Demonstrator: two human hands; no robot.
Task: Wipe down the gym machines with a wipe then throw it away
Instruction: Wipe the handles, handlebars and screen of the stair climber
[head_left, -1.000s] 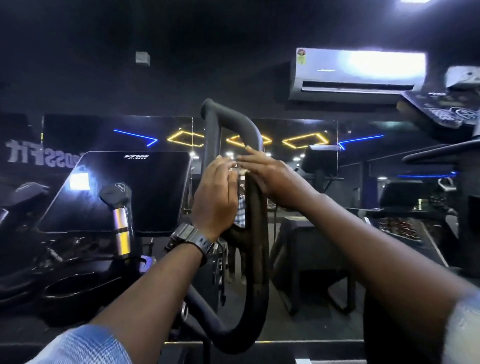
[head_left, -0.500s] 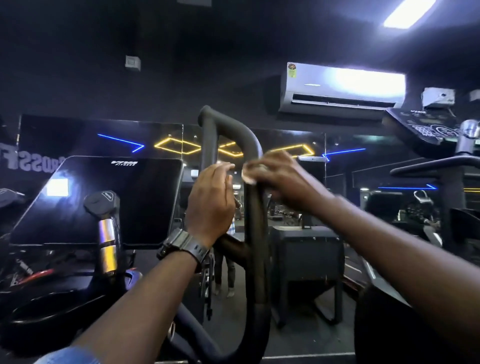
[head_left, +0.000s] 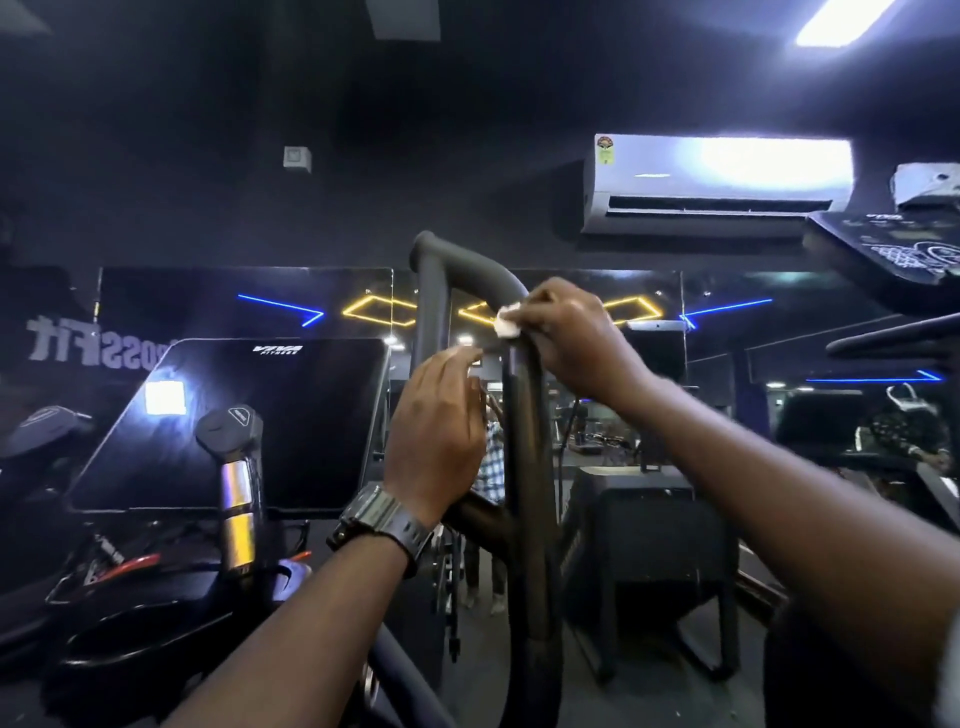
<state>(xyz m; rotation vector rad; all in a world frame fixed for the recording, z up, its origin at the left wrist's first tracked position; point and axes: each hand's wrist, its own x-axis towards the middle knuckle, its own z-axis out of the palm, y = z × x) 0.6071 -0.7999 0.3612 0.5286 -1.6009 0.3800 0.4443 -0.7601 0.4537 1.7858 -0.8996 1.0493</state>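
Observation:
A black looped handlebar (head_left: 527, 467) of a gym machine rises in the centre of the view. My right hand (head_left: 569, 338) grips its upper bend and presses a small white wipe (head_left: 506, 323) against the bar; only a corner of the wipe shows past my fingers. My left hand (head_left: 436, 441), with a dark watch on the wrist, is just left of the bar with fingers together and nothing visible in it. Whether its fingertips touch the bar I cannot tell.
The machine's dark console screen (head_left: 244, 421) and a shorter handle with a chrome band (head_left: 235, 488) stand at the left. A mirror wall (head_left: 249, 306) behind reflects neon lights. An air conditioner (head_left: 717, 182) hangs at upper right. Another machine's console (head_left: 893, 260) juts in from the right.
My right hand has slid up the bar with the wipe toward the top bend. The left hand has stayed just left of the bar. The view has tilted upward.

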